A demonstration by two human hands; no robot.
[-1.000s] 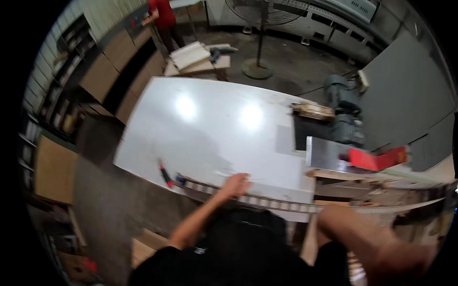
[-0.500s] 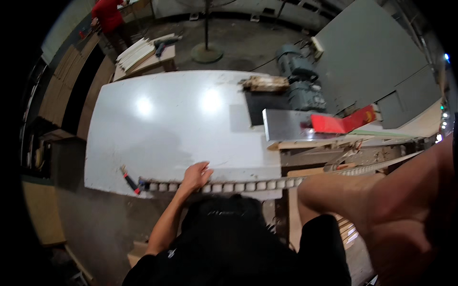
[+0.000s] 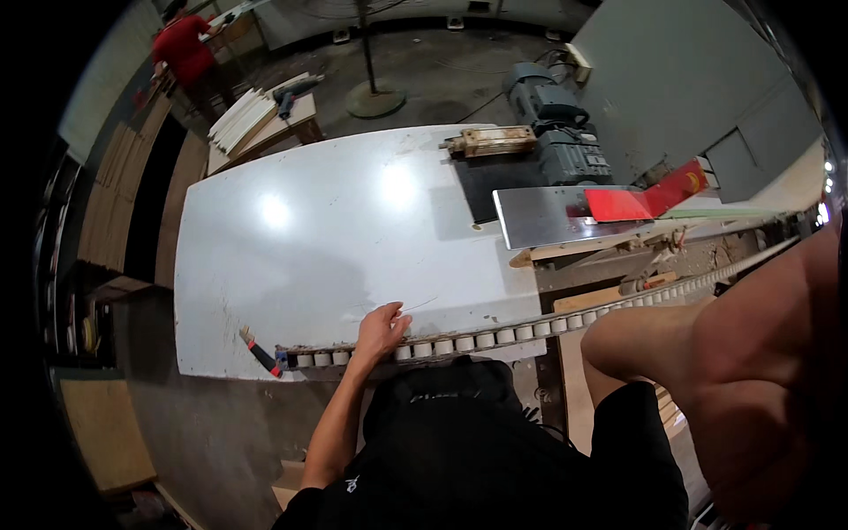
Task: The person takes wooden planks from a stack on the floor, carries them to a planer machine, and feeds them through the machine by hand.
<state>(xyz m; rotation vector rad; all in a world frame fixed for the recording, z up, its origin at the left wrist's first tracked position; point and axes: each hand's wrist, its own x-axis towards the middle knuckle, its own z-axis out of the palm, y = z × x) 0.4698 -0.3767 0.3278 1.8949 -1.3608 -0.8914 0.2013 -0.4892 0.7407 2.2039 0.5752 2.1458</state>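
Note:
My left hand rests at the near edge of a white tabletop, across a long strip of white rollers. Its fingers stretch forward over the surface, with the thumb apart and nothing held. Left of it, by the strip's end, lies a tool with a red and black handle, perhaps a brush or scraper. At the right, my bent right arm fills the view close up; the right hand is outside the picture.
A metal plate with a red guard stands at the table's right, before a grey motor. A cylinder-shaped part lies at the far edge. Beyond are a stand with white strips, a drill and a person in red.
The view has shifted and tilted slightly, so the table and strip now slope up to the right. My left hand stays at the same spot on the strip.

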